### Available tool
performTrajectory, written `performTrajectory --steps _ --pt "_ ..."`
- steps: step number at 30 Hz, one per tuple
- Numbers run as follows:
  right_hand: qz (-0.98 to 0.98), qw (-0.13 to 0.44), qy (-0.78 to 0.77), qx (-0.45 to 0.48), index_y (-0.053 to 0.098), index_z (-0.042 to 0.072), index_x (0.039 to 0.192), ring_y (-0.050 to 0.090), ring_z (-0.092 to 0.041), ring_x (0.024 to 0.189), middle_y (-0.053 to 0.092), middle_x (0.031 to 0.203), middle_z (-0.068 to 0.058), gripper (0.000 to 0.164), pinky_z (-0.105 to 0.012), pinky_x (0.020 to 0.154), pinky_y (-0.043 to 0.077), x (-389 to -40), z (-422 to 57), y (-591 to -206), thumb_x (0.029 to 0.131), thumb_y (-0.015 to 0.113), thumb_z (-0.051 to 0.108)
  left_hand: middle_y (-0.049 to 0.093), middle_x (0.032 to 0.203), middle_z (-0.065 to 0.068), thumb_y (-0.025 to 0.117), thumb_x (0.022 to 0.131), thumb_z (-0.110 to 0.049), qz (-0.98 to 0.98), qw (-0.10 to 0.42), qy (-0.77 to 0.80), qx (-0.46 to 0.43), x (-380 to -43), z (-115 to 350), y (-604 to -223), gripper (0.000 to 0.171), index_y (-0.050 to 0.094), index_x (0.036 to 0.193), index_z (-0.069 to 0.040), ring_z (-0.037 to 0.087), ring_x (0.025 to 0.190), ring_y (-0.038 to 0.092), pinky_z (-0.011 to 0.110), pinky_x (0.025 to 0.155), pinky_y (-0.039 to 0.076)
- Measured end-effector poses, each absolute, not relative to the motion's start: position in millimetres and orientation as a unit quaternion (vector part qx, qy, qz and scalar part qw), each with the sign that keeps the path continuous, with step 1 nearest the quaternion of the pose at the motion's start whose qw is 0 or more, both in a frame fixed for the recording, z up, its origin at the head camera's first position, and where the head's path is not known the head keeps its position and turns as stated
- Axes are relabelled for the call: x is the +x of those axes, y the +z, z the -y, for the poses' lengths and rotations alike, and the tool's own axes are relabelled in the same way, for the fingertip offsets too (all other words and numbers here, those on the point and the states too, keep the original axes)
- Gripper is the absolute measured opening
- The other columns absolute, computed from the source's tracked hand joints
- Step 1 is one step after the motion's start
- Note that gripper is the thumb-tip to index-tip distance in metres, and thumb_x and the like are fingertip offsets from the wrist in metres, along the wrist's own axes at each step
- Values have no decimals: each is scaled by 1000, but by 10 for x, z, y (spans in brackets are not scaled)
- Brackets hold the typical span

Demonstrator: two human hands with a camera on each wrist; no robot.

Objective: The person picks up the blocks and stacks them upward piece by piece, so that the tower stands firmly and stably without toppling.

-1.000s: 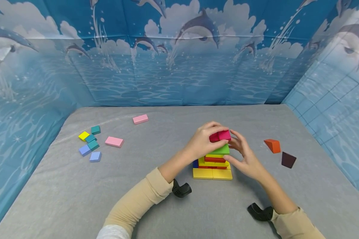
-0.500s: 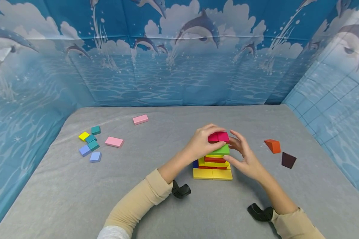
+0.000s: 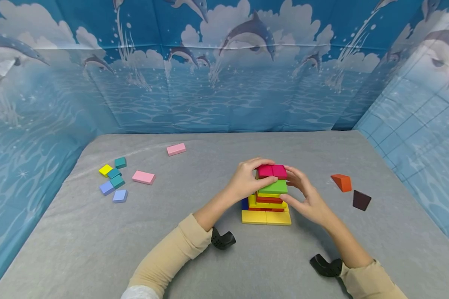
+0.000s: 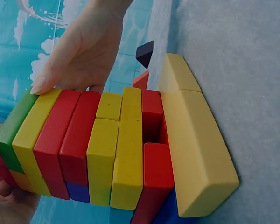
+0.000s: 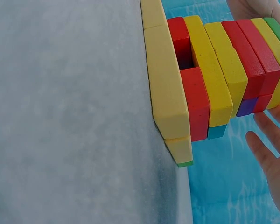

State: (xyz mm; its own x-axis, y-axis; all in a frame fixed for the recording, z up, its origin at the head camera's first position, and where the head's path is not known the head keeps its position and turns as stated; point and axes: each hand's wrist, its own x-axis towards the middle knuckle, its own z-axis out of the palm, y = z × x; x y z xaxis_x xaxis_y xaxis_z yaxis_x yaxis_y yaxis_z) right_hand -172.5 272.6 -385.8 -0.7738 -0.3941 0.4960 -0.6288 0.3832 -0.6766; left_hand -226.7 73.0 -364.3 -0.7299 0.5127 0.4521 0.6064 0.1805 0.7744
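Observation:
A block tower (image 3: pixel 271 201) stands right of centre in the head view. Two magenta blocks (image 3: pixel 265 170) lie side by side above a green block (image 3: pixel 274 187) at its top. My left hand (image 3: pixel 246 179) pinches the left magenta block, thumb in front and fingers over the back. On the other side, my right hand (image 3: pixel 309 203) rests lightly extended against the tower, its thumb touching the green block (image 4: pixel 11 133) in the left wrist view. The lower layers are yellow and red, on a pale yellow base (image 5: pixel 165 84). The tower's back is mostly hidden.
At left lie two pink blocks (image 3: pixel 144 177), several teal blocks (image 3: pixel 117 181), a yellow block (image 3: pixel 105 170) and two light-blue blocks (image 3: pixel 120 196). At right are an orange wedge (image 3: pixel 341 182) and a dark block (image 3: pixel 361 200). A dolphin curtain (image 3: pixel 224 95) borders the grey table.
The magenta blocks have come down slightly and settled above the green block. My left hand has slid left and a little lower. My right hand has barely moved.

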Motion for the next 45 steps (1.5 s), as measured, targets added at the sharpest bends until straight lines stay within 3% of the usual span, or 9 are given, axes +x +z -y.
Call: performTrajectory --steps 5,9,12,17,24,31,37,42,45 --pt "826 130 459 301 27 -8 136 42 2 115 42 133 -17 77 -17 92 39 -1641 -2635 -3705 70 64 -20 60 114 11 70 81 -16 764 38 -532 -363 -2276 -705 -3654 39 60 116 -3 18 96 57 17 74 48" --pt "825 134 460 301 27 -7 137 42 2 115 41 130 -26 78 -16 91 39 -1658 -2646 -3742 69 65 -19 56 121 8 73 78 -16 760 54 -535 -366 -2281 -585 -3654 49 55 123 -6 17 106 52 25 89 44" --pt "827 128 460 295 26 -1 139 42 1 115 40 132 -23 81 -16 91 39 -1713 -2705 -3854 70 66 -17 54 123 4 74 77 -15 763 66 -537 -354 -2278 -380 -3651 53 53 125 -8 16 111 48 33 96 39" --pt "833 123 464 275 27 6 141 43 -2 116 42 134 -15 84 -16 91 39 -1770 -2769 -3974 71 67 -15 53 125 4 74 77 -16 785 76 -525 -319 -2291 145 -3745 53 54 126 -9 20 115 47 42 97 37" --pt "833 122 463 277 28 -3 138 41 2 114 43 128 -26 77 -15 91 39 -1658 -2657 -3768 72 64 -17 53 123 11 75 75 -14 838 120 -465 -259 -2287 1069 -4031 49 58 119 -4 26 118 46 48 97 35" --pt "832 121 465 277 28 -5 137 42 3 113 44 127 -27 75 -14 90 38 -1627 -2617 -3710 72 64 -18 53 120 16 76 73 -11 890 143 -386 -194 -2189 1902 -4202 50 57 117 0 35 115 44 55 92 34" --pt "840 112 458 268 27 -4 137 41 5 113 43 128 -26 74 -11 90 37 -1620 -2612 -3718 74 64 -15 56 109 22 78 65 -2 909 187 -330 -176 -2020 2388 -4315 49 59 110 5 39 105 47 54 86 35" --pt "840 113 462 263 27 -5 137 40 5 113 42 129 -25 75 -11 90 37 -1623 -2612 -3725 73 64 -16 57 103 21 77 65 0 918 191 -311 -156 -1896 2583 -4380 44 60 105 5 39 99 49 51 81 35" --pt "837 117 464 266 28 -6 136 41 4 113 42 130 -26 75 -13 90 38 -1627 -2615 -3725 72 64 -17 58 102 20 76 68 -1 921 189 -305 -150 -1871 2628 -4408 41 61 105 5 36 99 50 38 85 37"
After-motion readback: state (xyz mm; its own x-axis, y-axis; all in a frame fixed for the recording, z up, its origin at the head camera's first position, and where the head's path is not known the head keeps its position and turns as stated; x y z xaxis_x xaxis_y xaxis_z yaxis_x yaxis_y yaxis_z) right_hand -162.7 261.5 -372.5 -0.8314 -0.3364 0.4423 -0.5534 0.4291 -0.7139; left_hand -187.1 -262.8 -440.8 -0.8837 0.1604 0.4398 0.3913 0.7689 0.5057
